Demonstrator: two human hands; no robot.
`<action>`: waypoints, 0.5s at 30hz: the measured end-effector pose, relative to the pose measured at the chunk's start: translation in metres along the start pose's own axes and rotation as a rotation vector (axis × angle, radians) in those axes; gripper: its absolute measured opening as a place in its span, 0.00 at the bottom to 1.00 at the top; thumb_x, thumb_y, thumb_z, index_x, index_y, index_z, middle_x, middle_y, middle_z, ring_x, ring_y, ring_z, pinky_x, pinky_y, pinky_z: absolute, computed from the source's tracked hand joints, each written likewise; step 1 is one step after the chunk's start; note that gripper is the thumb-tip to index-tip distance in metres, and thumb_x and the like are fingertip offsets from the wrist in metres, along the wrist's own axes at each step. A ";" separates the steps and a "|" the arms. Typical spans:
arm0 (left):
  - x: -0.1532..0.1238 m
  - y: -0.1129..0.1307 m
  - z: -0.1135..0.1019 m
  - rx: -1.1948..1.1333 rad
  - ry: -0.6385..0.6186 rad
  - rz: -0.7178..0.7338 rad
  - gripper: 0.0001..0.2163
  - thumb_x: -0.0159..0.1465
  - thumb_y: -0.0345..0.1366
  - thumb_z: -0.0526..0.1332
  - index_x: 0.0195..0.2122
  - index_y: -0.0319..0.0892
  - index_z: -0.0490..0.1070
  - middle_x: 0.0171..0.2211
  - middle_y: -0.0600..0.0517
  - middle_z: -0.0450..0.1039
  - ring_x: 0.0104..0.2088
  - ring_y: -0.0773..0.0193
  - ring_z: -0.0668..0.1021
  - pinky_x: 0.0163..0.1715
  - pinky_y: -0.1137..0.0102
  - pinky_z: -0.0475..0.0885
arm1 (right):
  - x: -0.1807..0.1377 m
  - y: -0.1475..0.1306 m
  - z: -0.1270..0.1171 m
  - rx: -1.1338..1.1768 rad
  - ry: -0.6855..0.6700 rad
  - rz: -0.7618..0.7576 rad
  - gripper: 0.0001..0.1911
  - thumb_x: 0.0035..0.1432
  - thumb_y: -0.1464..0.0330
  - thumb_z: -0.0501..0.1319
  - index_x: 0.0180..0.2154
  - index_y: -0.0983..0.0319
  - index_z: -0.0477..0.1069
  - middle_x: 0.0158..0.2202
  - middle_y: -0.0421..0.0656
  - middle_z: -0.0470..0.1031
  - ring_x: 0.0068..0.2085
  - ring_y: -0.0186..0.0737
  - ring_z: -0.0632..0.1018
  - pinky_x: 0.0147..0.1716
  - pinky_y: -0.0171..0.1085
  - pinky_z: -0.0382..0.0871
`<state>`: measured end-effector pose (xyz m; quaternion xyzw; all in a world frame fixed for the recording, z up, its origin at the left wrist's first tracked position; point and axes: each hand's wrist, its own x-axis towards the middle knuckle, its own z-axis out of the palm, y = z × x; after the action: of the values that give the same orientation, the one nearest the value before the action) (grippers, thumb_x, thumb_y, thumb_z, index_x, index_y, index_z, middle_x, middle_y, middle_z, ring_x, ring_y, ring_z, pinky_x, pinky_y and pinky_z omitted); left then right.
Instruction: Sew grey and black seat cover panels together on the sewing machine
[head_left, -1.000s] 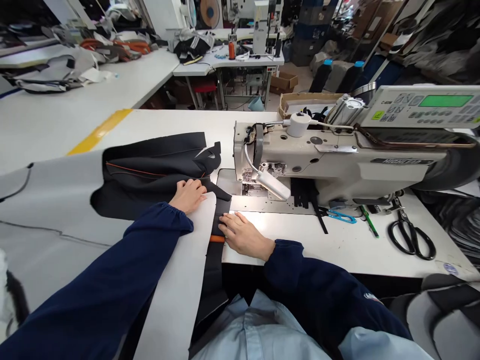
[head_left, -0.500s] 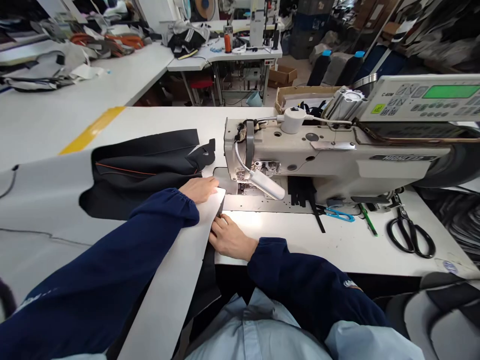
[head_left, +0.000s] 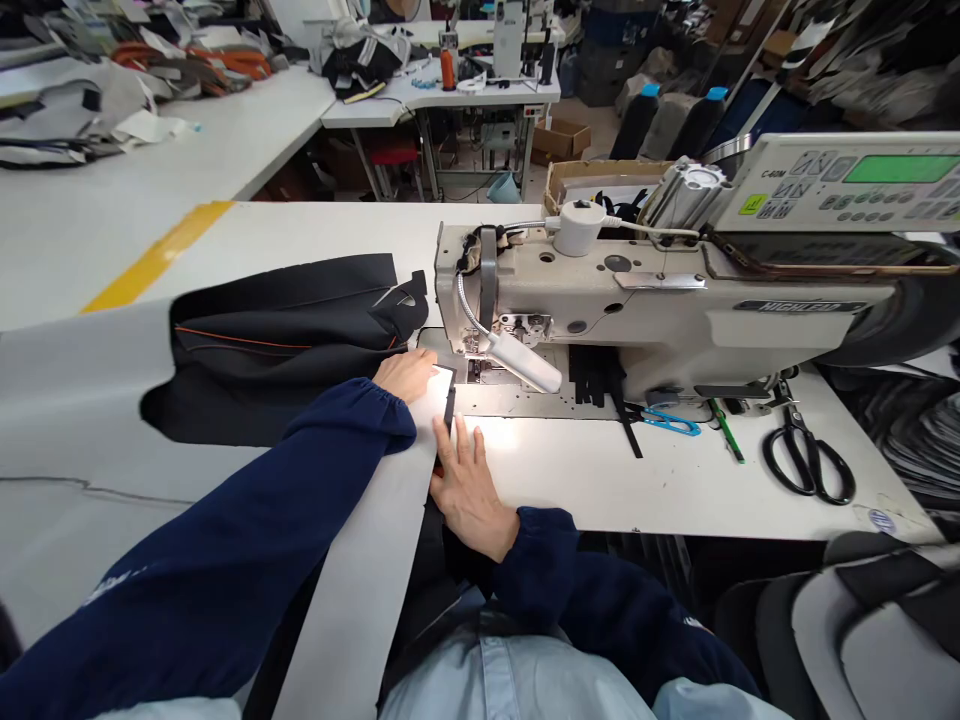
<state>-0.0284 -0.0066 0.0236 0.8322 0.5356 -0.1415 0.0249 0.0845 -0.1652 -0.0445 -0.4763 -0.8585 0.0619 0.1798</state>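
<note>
2 navy elastic-cuffed sleeves (head_left: 225,560); pale blue shirt (head_left: 510,680)

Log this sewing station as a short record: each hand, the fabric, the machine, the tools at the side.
Left hand: rests on the end of the light grey fabric panel, close to the needle area; grip unclear.
Right hand: flat, fingers spread, at the near edge of the white table, partly over a narrow black strip.
Other fabric: black fabric piece with orange line, left of the machine.
Machine: cream industrial sewing machine, its white lamp lit.
Tools at right: blue thread snips, green pen, black scissors.
</note>
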 end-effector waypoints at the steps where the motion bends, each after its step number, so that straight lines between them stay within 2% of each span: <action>1: 0.002 0.001 0.000 -0.021 -0.001 -0.015 0.13 0.68 0.35 0.48 0.45 0.39 0.69 0.47 0.44 0.72 0.47 0.53 0.76 0.40 0.65 0.70 | 0.000 0.001 -0.001 -0.006 -0.021 -0.053 0.12 0.62 0.76 0.51 0.40 0.68 0.73 0.66 0.57 0.49 0.65 0.65 0.51 0.58 0.67 0.51; 3: 0.007 0.001 0.001 -0.044 -0.004 -0.028 0.12 0.67 0.35 0.49 0.45 0.39 0.70 0.47 0.44 0.73 0.47 0.53 0.76 0.40 0.65 0.70 | 0.001 0.003 -0.004 -0.008 -0.058 -0.124 0.14 0.61 0.78 0.50 0.41 0.69 0.74 0.65 0.56 0.53 0.65 0.62 0.55 0.59 0.66 0.52; 6: 0.012 0.000 0.003 -0.066 -0.001 -0.051 0.13 0.67 0.35 0.49 0.44 0.39 0.71 0.46 0.43 0.74 0.46 0.51 0.76 0.40 0.65 0.69 | 0.005 0.006 -0.009 0.017 -0.093 -0.132 0.18 0.59 0.81 0.49 0.46 0.69 0.73 0.64 0.53 0.56 0.64 0.59 0.56 0.59 0.66 0.54; 9: 0.014 0.000 0.004 -0.084 0.002 -0.071 0.14 0.67 0.37 0.49 0.43 0.40 0.73 0.45 0.42 0.75 0.46 0.50 0.77 0.39 0.64 0.69 | 0.006 0.007 -0.016 0.054 -0.164 -0.186 0.17 0.58 0.81 0.51 0.39 0.65 0.76 0.65 0.47 0.55 0.65 0.59 0.54 0.59 0.68 0.51; 11: 0.014 0.001 0.005 -0.080 0.004 -0.079 0.14 0.66 0.39 0.50 0.43 0.40 0.73 0.45 0.42 0.75 0.45 0.49 0.77 0.39 0.63 0.69 | 0.005 0.007 -0.020 0.067 -0.201 -0.201 0.15 0.58 0.80 0.52 0.33 0.64 0.77 0.66 0.47 0.54 0.65 0.61 0.54 0.58 0.69 0.50; 15: 0.014 0.002 0.006 -0.065 0.028 -0.084 0.15 0.67 0.41 0.49 0.44 0.40 0.73 0.45 0.42 0.75 0.44 0.49 0.77 0.38 0.62 0.69 | 0.004 0.007 -0.024 0.075 -0.206 -0.187 0.16 0.59 0.79 0.51 0.34 0.65 0.77 0.66 0.47 0.53 0.65 0.63 0.53 0.58 0.69 0.50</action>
<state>-0.0220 0.0038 0.0136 0.8097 0.5745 -0.1133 0.0385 0.0967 -0.1598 -0.0232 -0.3785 -0.9100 0.1254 0.1133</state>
